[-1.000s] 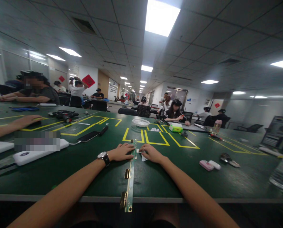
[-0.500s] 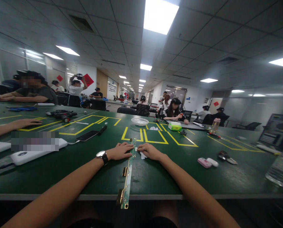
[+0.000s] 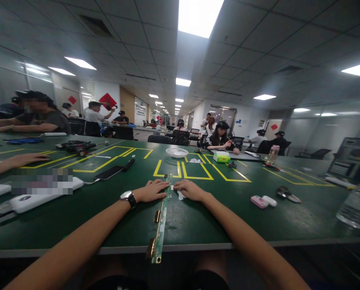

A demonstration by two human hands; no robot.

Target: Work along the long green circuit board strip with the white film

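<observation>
A long narrow green circuit strip (image 3: 161, 219) with brass tabs lies on the green table (image 3: 198, 225), running from the front edge away from me. My left hand (image 3: 151, 191), a watch on its wrist, rests against the strip's far end from the left, fingers curled on its edge. From the right, my right hand (image 3: 188, 189) presses down with bent fingers on a small white piece (image 3: 180, 195) beside the strip.
A phone (image 3: 109, 173) and a white power bank (image 3: 43, 195) lie to the left, near another person's hand (image 3: 22, 160). A white bowl (image 3: 176, 152), a pink case (image 3: 259, 201), keys (image 3: 284, 193) and a water bottle (image 3: 353, 205) sit to the right. Other people work at tables beyond.
The view has tilted up slightly, so everything sits a little lower and nearer. Both hands stay at the strip's far end.
</observation>
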